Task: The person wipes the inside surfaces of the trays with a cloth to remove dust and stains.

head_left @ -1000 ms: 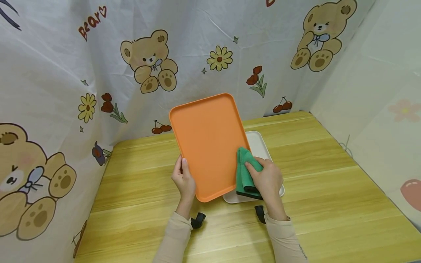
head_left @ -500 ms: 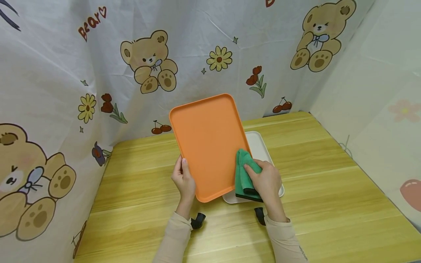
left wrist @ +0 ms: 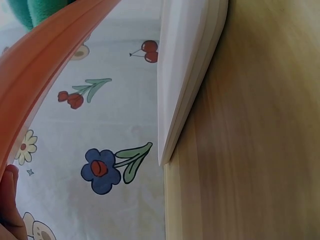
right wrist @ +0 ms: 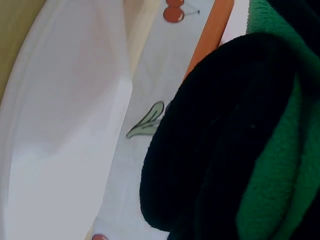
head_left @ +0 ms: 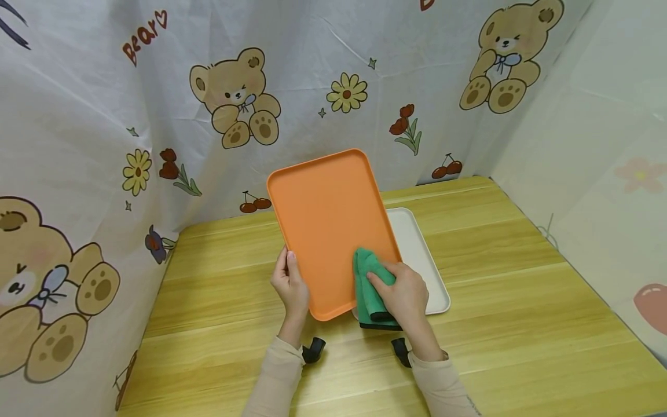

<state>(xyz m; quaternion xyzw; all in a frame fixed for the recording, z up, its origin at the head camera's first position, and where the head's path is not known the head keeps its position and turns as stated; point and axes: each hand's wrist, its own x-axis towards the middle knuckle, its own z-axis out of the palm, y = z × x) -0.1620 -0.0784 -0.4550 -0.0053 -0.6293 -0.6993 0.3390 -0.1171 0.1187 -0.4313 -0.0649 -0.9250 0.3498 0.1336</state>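
An orange tray (head_left: 328, 226) is held up off the table, tilted with its inner face toward the head camera. My left hand (head_left: 293, 286) grips its left edge near the lower corner, thumb over the rim. My right hand (head_left: 405, 292) pinches a folded green cloth (head_left: 371, 289) with dark edging, which lies against the lower right part of the orange tray. In the right wrist view the cloth (right wrist: 280, 165) fills the right side. A white tray (head_left: 419, 260) lies on the table behind, partly covered by the orange tray, the cloth and my right hand.
The wood-grain table (head_left: 521, 289) spreads out on all sides of the trays. A white curtain (head_left: 307, 46) printed with bears and flowers hangs behind and to the left. On the right stands a pale wall (head_left: 615, 145).
My right hand and the green cloth have moved left and slightly down across the orange tray, showing more of the white tray. The left hand and the orange tray have hardly moved.
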